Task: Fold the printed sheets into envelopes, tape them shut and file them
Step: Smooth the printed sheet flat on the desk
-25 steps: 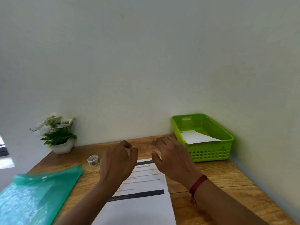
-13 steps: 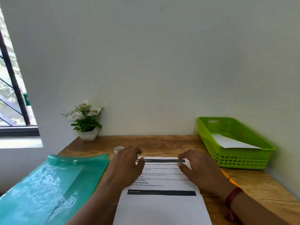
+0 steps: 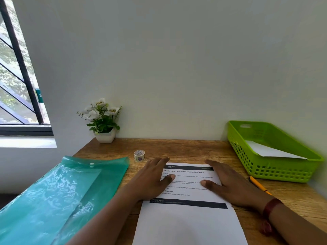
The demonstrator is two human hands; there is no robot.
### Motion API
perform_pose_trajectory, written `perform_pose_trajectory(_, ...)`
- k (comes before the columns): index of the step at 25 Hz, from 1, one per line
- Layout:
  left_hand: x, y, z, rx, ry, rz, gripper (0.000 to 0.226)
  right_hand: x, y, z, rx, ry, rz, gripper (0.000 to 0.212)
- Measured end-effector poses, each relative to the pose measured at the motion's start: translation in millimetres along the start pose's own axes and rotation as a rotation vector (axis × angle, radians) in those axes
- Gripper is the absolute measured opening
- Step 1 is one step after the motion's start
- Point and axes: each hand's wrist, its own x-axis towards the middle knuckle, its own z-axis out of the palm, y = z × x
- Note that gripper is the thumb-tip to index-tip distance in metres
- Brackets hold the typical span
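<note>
Wooden desk (image 3: 185,149), head view, the only one we have. A white printed sheet (image 3: 187,218) lies flat in the middle of the desk, print up, with its near end running out of the bottom of the frame. Both hands are on its far half. The left hand (image 3: 152,179) lies flat over the left edge, fingers straight, thumb on the text. The right hand (image 3: 230,184) lies flat over the right edge in the same pose, thumb pointing inward. Neither grips anything; both just press the paper down. Red band (image 3: 270,207) on the right wrist.

A small tape roll (image 3: 139,155) stands just beyond the left fingertips, apart from the sheet. A teal plastic folder (image 3: 58,195) lies to the left, partly off the desk's edge. The green basket (image 3: 276,172) sits at the right with a white paper (image 3: 269,151) inside; we cannot tell if that one is folded. A yellow pencil (image 3: 259,185) lies between the basket and the right hand. Potted flowers (image 3: 102,119) at the back wall, barred window (image 3: 16,76) far left.

Step, as we judge it: holding the sheet square before the first fold. No crease shows, so this sheet looks near its start. The next move calls for lifting one edge with the fingertips, bringing it over evenly, and creasing it while the other hand pins the paper. Tape is not needed yet.
</note>
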Motion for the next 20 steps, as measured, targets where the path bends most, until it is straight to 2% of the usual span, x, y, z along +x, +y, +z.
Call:
perform_pose_trajectory(5,-0.5,0.0,0.4,-0.009,-0.025,-0.026,0.078,0.0,-0.8,-3.8,0.0,-0.019,-0.002,0.087)
perform_pose_trajectory(11,3.3,-3.2,1.9,-0.009,-0.071,-0.082,0.081,1.5,-0.5,-3.1,0.003,-0.005,-0.002,0.079)
perform_pose_trajectory(20,4.4,-4.1,0.5,0.034,-0.072,-0.077,0.085,3.3,4.6,1.1,-0.013,0.005,-0.023,0.074)
